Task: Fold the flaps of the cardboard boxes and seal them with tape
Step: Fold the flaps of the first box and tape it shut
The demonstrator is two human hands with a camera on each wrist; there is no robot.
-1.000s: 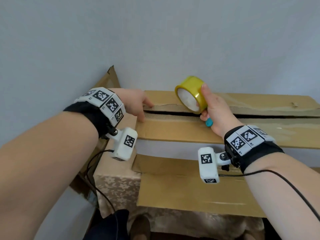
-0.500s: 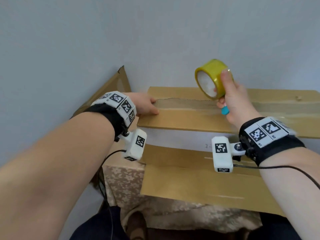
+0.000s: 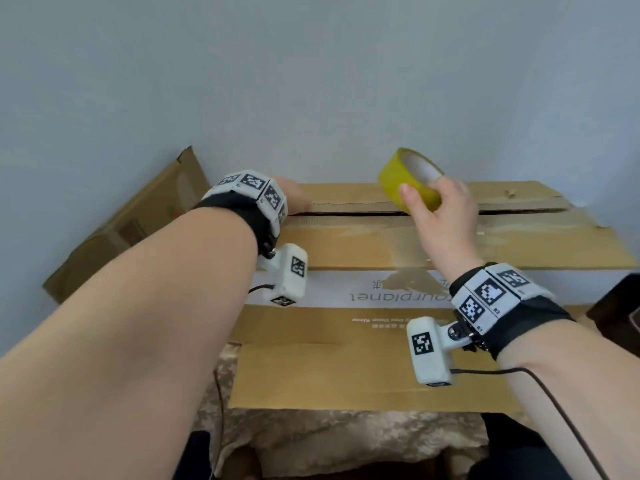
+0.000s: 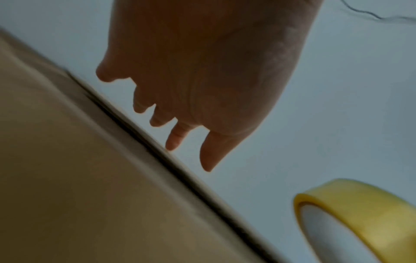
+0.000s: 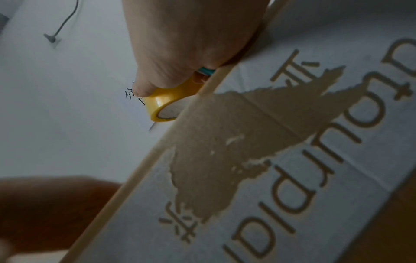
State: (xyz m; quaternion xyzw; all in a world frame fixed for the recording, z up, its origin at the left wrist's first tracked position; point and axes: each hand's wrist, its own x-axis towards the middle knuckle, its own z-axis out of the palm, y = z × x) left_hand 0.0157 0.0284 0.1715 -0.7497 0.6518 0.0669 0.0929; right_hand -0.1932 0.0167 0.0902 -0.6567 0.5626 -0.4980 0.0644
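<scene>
Both forearms reached forward over a long cardboard box (image 3: 450, 244) (its two top flaps nearly met, a dark gap between). The left hand (image 3: 294, 199) lay flat, fingers straight, near the flaps' left end. The right hand (image 3: 440, 216) hovered mid-box, thumb and curled fingers clamped round a yellow tape roll (image 3: 405, 181) tilted above the seam
</scene>
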